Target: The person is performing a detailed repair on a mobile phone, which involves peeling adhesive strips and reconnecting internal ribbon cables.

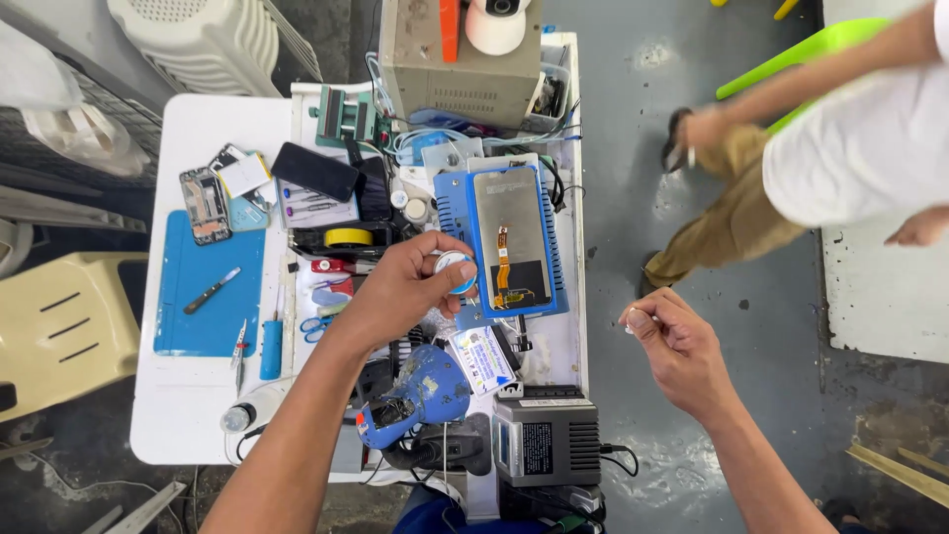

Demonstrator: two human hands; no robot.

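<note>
Two hands work here: the left hand [413, 282] pinches a small tape roll [456, 270] above the worktop [188, 415], beside the blue pad [450, 213]; light, probably best gripped by its rim. The right hand [677, 341] pinches something tiny.

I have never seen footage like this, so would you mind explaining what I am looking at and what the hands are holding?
This is one view from a camera worn on a person's head, looking straight down at a cluttered white workbench. The two bare arms are the wearer's own. The left hand pinches a small round blue-and-white roll. The right hand is out over the floor, fingers pinched together; what it holds is too small to tell. On the bench lie a blue mat with hand tools and an opened phone panel on a blue plate. Another person stands at the upper right.
</note>
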